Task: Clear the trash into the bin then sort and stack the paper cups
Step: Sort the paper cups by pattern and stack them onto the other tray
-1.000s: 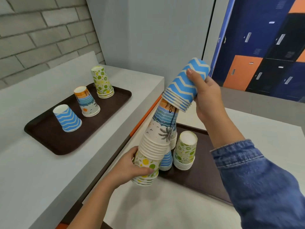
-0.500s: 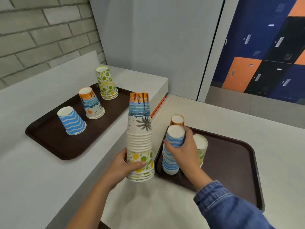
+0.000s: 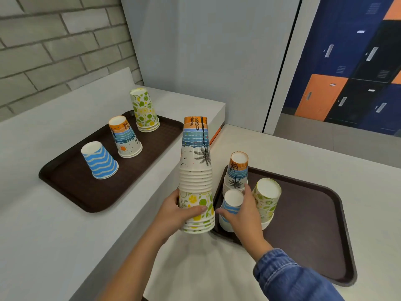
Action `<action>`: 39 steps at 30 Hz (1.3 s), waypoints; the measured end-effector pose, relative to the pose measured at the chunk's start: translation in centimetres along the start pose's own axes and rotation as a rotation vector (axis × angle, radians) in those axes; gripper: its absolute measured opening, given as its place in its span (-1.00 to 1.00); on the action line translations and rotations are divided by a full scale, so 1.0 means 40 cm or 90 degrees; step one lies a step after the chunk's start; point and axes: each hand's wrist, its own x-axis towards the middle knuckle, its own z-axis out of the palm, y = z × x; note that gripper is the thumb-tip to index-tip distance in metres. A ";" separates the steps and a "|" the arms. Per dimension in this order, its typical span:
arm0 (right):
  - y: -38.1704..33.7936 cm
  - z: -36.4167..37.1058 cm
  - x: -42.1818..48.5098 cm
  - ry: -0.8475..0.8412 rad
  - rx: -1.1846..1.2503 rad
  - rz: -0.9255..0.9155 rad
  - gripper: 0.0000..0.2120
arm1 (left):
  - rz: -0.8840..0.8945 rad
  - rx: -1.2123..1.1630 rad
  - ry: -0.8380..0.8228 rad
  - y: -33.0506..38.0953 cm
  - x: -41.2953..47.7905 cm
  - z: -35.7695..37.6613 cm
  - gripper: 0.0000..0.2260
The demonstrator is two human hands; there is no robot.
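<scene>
Left hand (image 3: 173,211) grips a tall cup stack (image 3: 196,174) at the worktop's (image 3: 325,161) left edge; right hand (image 3: 243,213) wraps the blue cups (image 3: 230,205) in the tray's (image 3: 314,235) near-left corner.

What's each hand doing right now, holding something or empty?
Left hand: closed around the tall mixed stack of upside-down paper cups, gripping its lemon-print base.
Right hand: wrapped around the blue-and-white wavy paper cup stack on the brown tray.
</scene>
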 end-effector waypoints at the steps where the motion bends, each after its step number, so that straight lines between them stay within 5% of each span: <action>1: -0.017 -0.013 -0.008 0.025 -0.003 -0.038 -0.07 | 0.000 0.006 0.003 0.003 0.002 0.000 -0.61; 5: -0.173 -0.092 -0.030 0.109 0.158 -0.158 -0.30 | 0.034 0.042 0.012 0.033 0.000 0.015 -0.56; 9: -0.328 -0.168 0.033 -0.045 0.282 -0.077 -0.18 | 0.086 0.122 0.006 0.065 -0.005 0.043 -0.47; 11: -0.358 -0.190 0.061 -0.078 0.298 -0.068 -0.30 | 0.107 0.187 0.022 0.077 -0.005 0.059 -0.44; 20: -0.319 -0.235 0.101 -0.009 0.369 0.040 -0.42 | 0.147 0.347 0.039 0.109 0.006 0.097 -0.33; 39: -0.270 -0.232 0.131 -0.004 0.524 0.173 -0.61 | 0.125 0.536 0.003 0.174 0.009 0.106 -0.47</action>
